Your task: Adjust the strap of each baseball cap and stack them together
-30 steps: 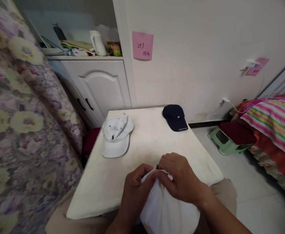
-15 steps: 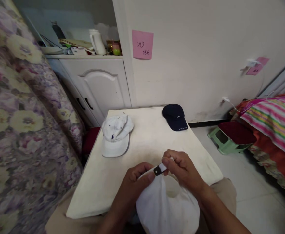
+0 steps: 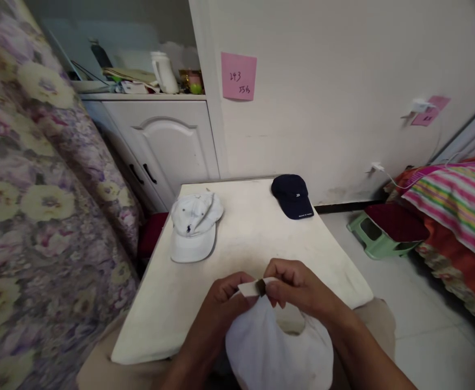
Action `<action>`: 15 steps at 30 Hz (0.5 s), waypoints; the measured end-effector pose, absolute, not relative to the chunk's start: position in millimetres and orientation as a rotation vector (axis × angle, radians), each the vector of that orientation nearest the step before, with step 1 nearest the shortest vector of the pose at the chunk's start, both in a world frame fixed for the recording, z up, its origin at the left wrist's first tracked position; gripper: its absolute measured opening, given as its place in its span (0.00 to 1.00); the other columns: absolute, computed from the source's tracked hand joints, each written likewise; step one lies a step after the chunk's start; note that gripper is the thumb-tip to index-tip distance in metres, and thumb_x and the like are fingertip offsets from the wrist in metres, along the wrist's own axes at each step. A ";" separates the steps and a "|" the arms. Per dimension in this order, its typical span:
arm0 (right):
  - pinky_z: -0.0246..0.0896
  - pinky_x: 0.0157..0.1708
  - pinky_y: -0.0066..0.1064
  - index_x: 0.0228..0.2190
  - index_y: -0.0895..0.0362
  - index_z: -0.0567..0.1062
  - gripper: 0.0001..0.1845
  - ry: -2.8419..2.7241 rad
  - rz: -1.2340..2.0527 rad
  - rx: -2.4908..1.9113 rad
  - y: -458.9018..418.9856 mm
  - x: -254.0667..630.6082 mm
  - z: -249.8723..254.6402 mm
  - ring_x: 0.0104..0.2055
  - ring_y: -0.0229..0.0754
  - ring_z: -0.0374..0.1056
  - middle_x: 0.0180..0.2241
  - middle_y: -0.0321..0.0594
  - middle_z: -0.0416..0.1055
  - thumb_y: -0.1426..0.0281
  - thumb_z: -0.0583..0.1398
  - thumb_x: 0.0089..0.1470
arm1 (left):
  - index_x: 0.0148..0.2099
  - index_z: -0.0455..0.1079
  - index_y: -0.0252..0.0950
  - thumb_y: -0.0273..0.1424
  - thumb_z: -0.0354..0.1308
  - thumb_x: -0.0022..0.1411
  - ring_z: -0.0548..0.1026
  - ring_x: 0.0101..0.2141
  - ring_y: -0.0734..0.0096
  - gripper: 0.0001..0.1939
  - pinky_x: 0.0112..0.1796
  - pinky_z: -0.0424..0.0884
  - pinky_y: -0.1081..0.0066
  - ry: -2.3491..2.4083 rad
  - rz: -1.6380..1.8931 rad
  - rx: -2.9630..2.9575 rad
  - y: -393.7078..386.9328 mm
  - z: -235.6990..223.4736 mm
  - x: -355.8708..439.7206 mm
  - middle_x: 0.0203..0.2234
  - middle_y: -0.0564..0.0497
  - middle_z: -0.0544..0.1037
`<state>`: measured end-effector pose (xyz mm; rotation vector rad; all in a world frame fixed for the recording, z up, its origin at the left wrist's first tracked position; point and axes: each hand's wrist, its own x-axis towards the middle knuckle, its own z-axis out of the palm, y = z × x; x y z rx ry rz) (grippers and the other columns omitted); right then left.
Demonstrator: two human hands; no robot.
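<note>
A white baseball cap (image 3: 278, 346) hangs over my lap at the table's near edge, its rear opening toward the table. My left hand (image 3: 227, 298) pinches one end of its back strap (image 3: 248, 288), and a dark buckle (image 3: 260, 287) sits on the strap between my hands. The strap's other side is gripped by my right hand (image 3: 294, 284), fingers closed by the buckle. On the table's left lies a second white cap (image 3: 196, 225) with a small dark logo, brim toward me. A navy cap (image 3: 292, 196) rests at the far right corner.
The cream-topped table (image 3: 245, 227) stands against the wall. Floral curtain (image 3: 46, 216) hangs at left, beside a white cabinet (image 3: 172, 146). A green stool (image 3: 383, 233) with a dark red top stands on the floor at right, near a bed with striped bedding (image 3: 460, 200).
My right hand has moved left and slightly down, closer to my left hand. A short white strap end now shows left of the buckle, over my left fingers. The table caps have stayed put.
</note>
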<state>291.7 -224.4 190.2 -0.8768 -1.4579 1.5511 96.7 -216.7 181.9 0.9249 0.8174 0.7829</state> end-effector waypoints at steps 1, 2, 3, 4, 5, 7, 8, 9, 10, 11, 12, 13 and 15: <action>0.52 0.23 0.24 0.29 0.59 0.71 0.13 -1.427 1.571 -0.861 -224.0 291.0 188.6 0.23 0.32 0.60 0.22 0.33 0.70 0.62 0.63 0.58 | 0.29 0.74 0.32 0.33 0.71 0.48 0.66 0.21 0.79 0.12 0.24 0.57 0.78 0.822 0.788 0.924 -216.8 181.7 97.1 0.20 0.53 0.73; 0.51 0.23 0.24 0.29 0.59 0.71 0.13 -1.404 1.588 -0.849 -223.4 290.5 187.1 0.22 0.31 0.58 0.21 0.33 0.70 0.62 0.63 0.58 | 0.29 0.74 0.32 0.33 0.71 0.48 0.66 0.21 0.78 0.11 0.24 0.57 0.78 0.817 0.786 0.923 -217.0 181.5 97.2 0.20 0.53 0.73; 0.49 0.22 0.23 0.28 0.59 0.71 0.13 -1.389 1.598 -0.846 -222.5 290.2 185.6 0.21 0.31 0.57 0.21 0.33 0.70 0.62 0.63 0.58 | 0.29 0.74 0.32 0.33 0.71 0.49 0.66 0.21 0.78 0.11 0.24 0.57 0.78 0.804 0.780 0.919 -217.4 181.4 97.1 0.21 0.53 0.74; 0.48 0.21 0.23 0.28 0.59 0.71 0.14 -1.378 1.603 -0.849 -221.4 290.2 184.0 0.20 0.30 0.55 0.20 0.32 0.69 0.62 0.63 0.58 | 0.29 0.74 0.32 0.34 0.71 0.49 0.66 0.21 0.78 0.12 0.23 0.57 0.78 0.786 0.773 0.908 -217.9 181.3 96.6 0.21 0.53 0.74; 0.46 0.20 0.23 0.28 0.59 0.71 0.14 -1.368 1.604 -0.858 -220.2 290.5 182.3 0.19 0.30 0.54 0.19 0.32 0.69 0.62 0.63 0.58 | 0.29 0.74 0.32 0.36 0.71 0.49 0.66 0.20 0.78 0.13 0.23 0.56 0.78 0.766 0.769 0.893 -218.5 181.3 95.9 0.20 0.52 0.74; 0.44 0.20 0.23 0.26 0.59 0.70 0.14 -1.343 1.597 -0.899 -217.4 291.7 178.8 0.18 0.29 0.51 0.18 0.31 0.67 0.62 0.63 0.57 | 0.30 0.74 0.32 0.38 0.71 0.49 0.65 0.19 0.78 0.14 0.22 0.55 0.78 0.738 0.781 0.867 -219.6 181.4 94.0 0.20 0.52 0.73; 0.43 0.19 0.23 0.26 0.59 0.70 0.14 -1.326 1.590 -0.925 -215.9 292.8 176.9 0.18 0.30 0.51 0.18 0.31 0.67 0.62 0.63 0.56 | 0.29 0.74 0.32 0.38 0.71 0.49 0.65 0.19 0.79 0.14 0.22 0.55 0.78 0.732 0.795 0.860 -219.8 181.4 93.0 0.19 0.53 0.73; 0.42 0.19 0.23 0.25 0.58 0.69 0.14 -1.301 1.580 -0.951 -214.4 294.5 175.0 0.18 0.30 0.50 0.18 0.30 0.66 0.63 0.63 0.56 | 0.29 0.74 0.32 0.38 0.71 0.49 0.65 0.19 0.79 0.14 0.22 0.56 0.78 0.728 0.808 0.854 -219.9 181.3 91.9 0.19 0.53 0.73; 0.41 0.19 0.23 0.25 0.58 0.69 0.14 -1.263 1.567 -0.970 -213.0 296.8 173.1 0.18 0.30 0.50 0.18 0.30 0.66 0.63 0.63 0.55 | 0.28 0.74 0.32 0.37 0.71 0.49 0.65 0.19 0.79 0.14 0.22 0.56 0.78 0.725 0.822 0.849 -219.8 181.0 91.0 0.19 0.53 0.73; 0.40 0.19 0.24 0.25 0.58 0.68 0.15 -1.207 1.551 -0.973 -211.7 299.8 171.3 0.18 0.30 0.49 0.17 0.30 0.65 0.62 0.63 0.55 | 0.28 0.73 0.32 0.37 0.71 0.49 0.65 0.19 0.79 0.14 0.22 0.56 0.78 0.722 0.836 0.841 -219.6 180.5 90.2 0.19 0.53 0.72; 0.40 0.19 0.24 0.24 0.58 0.68 0.15 -1.137 1.536 -0.955 -210.8 303.6 169.5 0.18 0.30 0.48 0.17 0.29 0.63 0.62 0.63 0.55 | 0.28 0.73 0.32 0.36 0.71 0.49 0.65 0.19 0.79 0.14 0.21 0.56 0.78 0.721 0.849 0.828 -219.3 179.8 89.5 0.19 0.54 0.72; 0.41 0.19 0.24 0.24 0.57 0.67 0.16 -1.060 1.522 -0.919 -210.1 308.1 167.8 0.18 0.31 0.47 0.16 0.28 0.62 0.61 0.63 0.56 | 0.28 0.73 0.33 0.36 0.72 0.49 0.65 0.18 0.80 0.14 0.21 0.56 0.79 0.723 0.867 0.810 -218.9 178.9 89.1 0.18 0.54 0.71; 0.45 0.21 0.24 0.24 0.56 0.66 0.17 -0.953 1.499 -0.822 -210.0 318.8 164.9 0.19 0.31 0.48 0.17 0.28 0.61 0.60 0.63 0.56 | 0.28 0.72 0.33 0.35 0.72 0.48 0.64 0.17 0.80 0.13 0.20 0.56 0.80 0.731 0.913 0.768 -218.1 176.9 88.7 0.18 0.55 0.72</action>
